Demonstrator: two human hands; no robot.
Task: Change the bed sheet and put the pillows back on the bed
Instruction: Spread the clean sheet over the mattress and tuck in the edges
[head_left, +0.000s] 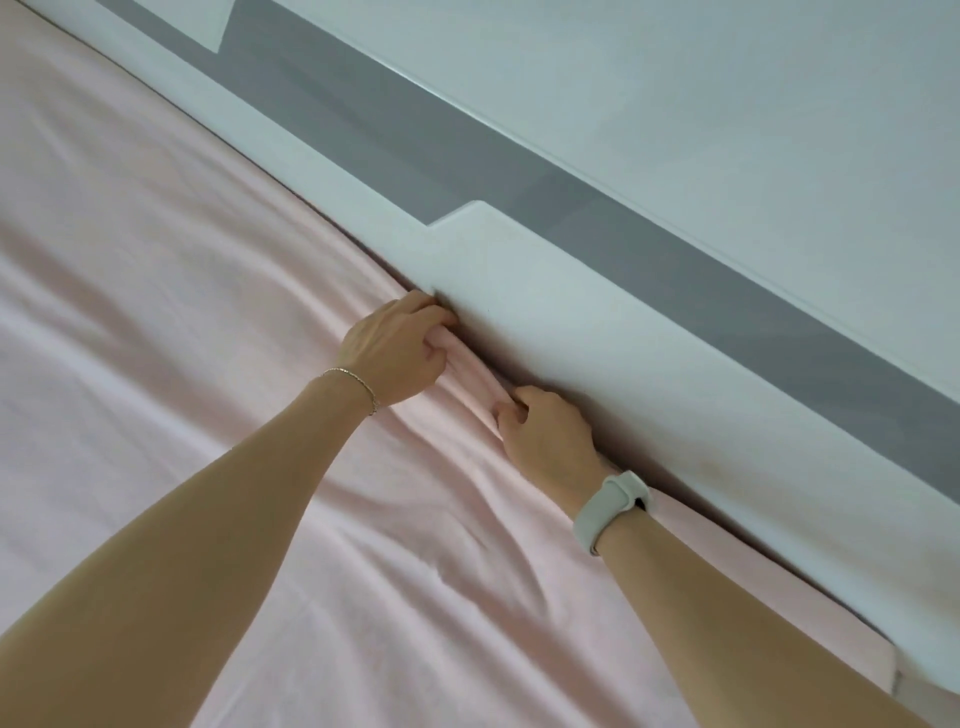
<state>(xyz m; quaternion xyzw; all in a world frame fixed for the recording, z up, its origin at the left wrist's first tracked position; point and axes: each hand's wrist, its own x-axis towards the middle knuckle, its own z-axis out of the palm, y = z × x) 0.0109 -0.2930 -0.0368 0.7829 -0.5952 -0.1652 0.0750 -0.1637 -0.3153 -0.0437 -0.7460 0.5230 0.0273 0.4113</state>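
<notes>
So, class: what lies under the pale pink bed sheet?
Nothing beneath shows: the pale pink bed sheet hides the bed entirely. Left hand and right hand grip its bunched edge beside the white board.

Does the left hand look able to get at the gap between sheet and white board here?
Probably yes: the left hand already grips the pink sheet right against the white board, nothing between them.

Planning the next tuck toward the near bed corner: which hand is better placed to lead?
Probably the right hand: it grips the pink sheet against the white bed rail, nearer that corner than the left hand.
</notes>
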